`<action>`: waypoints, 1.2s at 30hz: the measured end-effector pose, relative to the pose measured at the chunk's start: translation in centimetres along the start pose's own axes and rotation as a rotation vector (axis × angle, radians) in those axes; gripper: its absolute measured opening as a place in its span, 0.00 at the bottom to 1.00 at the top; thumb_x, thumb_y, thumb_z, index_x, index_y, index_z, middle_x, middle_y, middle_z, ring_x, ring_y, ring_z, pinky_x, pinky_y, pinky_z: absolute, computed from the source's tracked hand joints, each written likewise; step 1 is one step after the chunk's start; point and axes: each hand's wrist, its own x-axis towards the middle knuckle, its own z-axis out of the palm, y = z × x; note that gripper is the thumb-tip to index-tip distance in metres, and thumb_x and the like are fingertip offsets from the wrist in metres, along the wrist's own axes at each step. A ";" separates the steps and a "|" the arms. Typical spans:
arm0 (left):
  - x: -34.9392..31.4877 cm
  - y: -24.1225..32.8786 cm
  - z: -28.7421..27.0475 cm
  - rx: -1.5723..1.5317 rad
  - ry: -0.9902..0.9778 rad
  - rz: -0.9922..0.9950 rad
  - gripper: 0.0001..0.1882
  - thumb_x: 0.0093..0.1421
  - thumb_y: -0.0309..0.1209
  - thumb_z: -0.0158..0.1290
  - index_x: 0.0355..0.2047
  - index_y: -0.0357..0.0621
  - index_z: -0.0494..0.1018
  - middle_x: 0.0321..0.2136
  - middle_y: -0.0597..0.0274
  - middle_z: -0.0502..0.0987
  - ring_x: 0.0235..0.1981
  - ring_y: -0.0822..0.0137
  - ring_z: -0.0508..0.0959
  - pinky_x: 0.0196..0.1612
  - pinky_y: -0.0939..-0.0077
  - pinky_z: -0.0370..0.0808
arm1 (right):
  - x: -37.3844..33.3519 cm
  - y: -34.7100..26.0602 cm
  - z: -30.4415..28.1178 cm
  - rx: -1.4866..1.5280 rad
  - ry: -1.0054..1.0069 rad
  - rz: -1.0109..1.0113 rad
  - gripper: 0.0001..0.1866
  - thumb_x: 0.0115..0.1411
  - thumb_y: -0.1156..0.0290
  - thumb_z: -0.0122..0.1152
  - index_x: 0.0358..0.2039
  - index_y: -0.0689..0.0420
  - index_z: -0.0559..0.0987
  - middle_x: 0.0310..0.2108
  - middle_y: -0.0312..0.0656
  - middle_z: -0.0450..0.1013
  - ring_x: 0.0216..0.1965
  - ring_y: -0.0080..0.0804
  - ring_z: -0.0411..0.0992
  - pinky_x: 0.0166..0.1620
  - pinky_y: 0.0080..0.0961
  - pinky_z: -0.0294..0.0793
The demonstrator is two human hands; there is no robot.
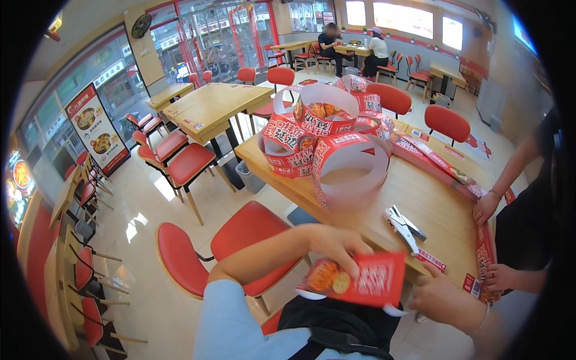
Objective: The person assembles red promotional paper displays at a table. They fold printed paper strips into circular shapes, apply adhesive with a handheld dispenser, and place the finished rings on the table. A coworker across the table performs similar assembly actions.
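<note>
My left hand [342, 246] is closed on a red printed paper strip [375, 279] with food pictures, held bent in front of my dark apron, its white underside showing at the lower edge. Just right of the strip is my right hand [447, 300], index finger stretched out and the others partly curled, with no object visible in it. A white and black stapler [402, 230] lies on the wooden table [447, 210] beyond my hands. Behind it, several red and white paper rings [348, 159] are piled up, their ends joined into loops.
A co-worker's hands [489, 207] rest on red paper strips [485, 255] along the table's right side. A red chair [240, 246] stands to my left. Another wooden table [219, 105] and more red chairs [174, 156] lie beyond. Two seated people [354, 48] are at the far back.
</note>
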 end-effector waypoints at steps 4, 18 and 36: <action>6.9 -1.8 1.4 -0.006 -0.228 0.084 0.15 0.53 0.34 0.64 0.37 0.37 0.77 0.48 0.55 0.72 0.51 0.62 0.71 0.55 0.67 0.66 | 2.1 -2.6 -3.2 -0.264 0.126 0.092 0.07 0.48 0.70 0.57 0.29 0.51 0.81 0.38 0.40 0.75 0.48 0.38 0.71 0.65 0.56 0.48; 7.7 -3.9 3.4 0.114 0.403 0.447 0.14 0.51 0.33 0.66 0.36 0.40 0.79 0.44 0.55 0.74 0.50 0.62 0.71 0.54 0.70 0.66 | 1.6 -0.5 -3.8 -0.183 0.846 0.290 0.03 0.43 0.66 0.63 0.21 0.43 0.78 0.53 0.31 0.68 0.61 0.34 0.61 0.66 0.56 0.44; 7.3 -1.9 3.6 -0.379 0.061 0.504 0.08 0.55 0.30 0.62 0.32 0.39 0.78 0.31 0.62 0.79 0.36 0.70 0.78 0.43 0.77 0.71 | 6.3 2.1 3.9 1.761 1.039 -0.116 0.22 0.54 0.73 0.66 0.48 0.60 0.71 0.48 0.44 0.71 0.55 0.42 0.67 0.57 0.38 0.66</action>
